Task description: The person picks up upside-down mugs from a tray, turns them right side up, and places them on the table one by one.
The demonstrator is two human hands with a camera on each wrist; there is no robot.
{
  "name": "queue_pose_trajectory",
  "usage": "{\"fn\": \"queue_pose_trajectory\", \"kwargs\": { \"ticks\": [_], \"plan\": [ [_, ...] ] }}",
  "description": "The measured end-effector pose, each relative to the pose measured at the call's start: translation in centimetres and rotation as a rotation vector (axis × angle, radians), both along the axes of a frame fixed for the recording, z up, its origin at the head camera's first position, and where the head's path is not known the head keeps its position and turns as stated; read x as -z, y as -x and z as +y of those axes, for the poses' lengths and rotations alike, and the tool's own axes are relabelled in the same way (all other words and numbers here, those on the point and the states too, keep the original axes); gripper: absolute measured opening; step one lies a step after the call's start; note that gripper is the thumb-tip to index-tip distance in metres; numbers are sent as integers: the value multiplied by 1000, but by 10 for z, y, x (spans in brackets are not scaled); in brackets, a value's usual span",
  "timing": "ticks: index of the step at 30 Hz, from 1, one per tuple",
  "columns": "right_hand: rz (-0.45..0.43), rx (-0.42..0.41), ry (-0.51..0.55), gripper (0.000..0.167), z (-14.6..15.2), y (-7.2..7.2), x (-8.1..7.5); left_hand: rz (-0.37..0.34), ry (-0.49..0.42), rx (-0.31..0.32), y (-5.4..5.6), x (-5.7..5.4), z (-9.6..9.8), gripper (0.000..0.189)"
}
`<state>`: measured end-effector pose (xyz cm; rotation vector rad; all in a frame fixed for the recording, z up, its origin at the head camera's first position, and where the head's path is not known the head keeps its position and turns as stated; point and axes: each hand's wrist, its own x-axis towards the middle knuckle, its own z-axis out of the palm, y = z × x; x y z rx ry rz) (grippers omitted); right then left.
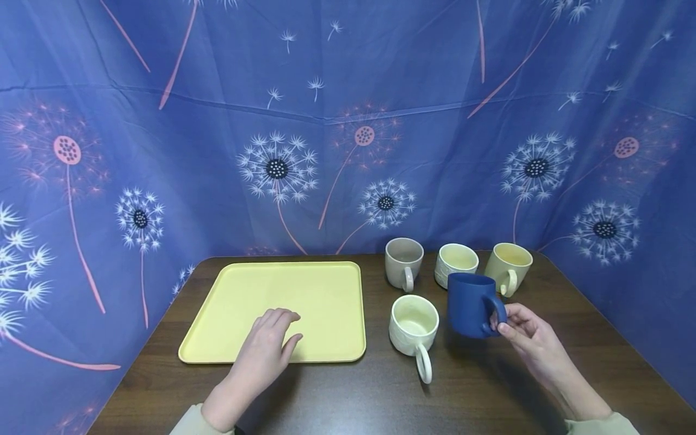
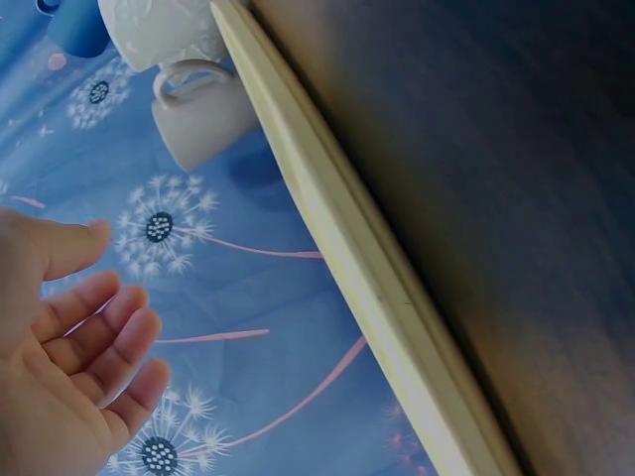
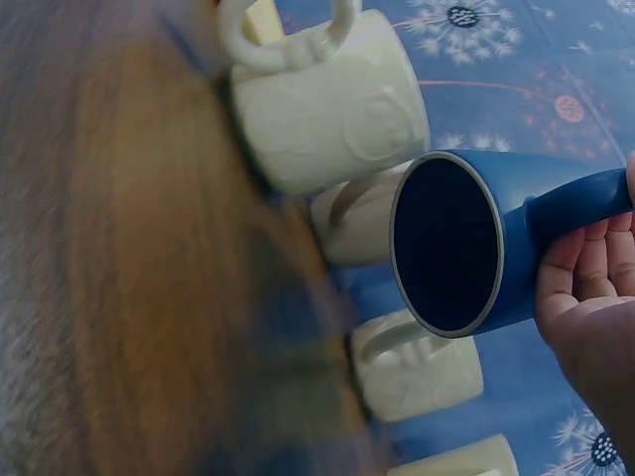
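Note:
A blue mug hangs above the right part of the table, held by its handle in my right hand. In the right wrist view the fingers wrap the handle of the same blue mug, and its dark inside shows. My left hand hovers over the near edge of a yellow tray; its fingers are relaxed and bent a little, with nothing between them. The left wrist view shows that hand beside the tray's rim. Just left of the blue mug stands a pale green mug, handle toward me.
Along the back stand a grey mug, a pale embossed mug and a beige-yellow mug. A blue dandelion-print cloth rises behind the brown table.

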<state>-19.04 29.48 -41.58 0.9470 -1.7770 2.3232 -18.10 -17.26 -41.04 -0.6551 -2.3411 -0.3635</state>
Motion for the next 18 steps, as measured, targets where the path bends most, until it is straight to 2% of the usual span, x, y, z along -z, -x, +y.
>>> {"fn": "queue_pose_trajectory", "kwargs": {
  "ticks": [9,18],
  "plan": [
    [-58,119,-159,23,6,4,14,-54,21,-31,1,5,-2,33],
    [-97,121,-188,18,7,8,24,-75,25,-35,1,7,-4,34]
  ]
}}
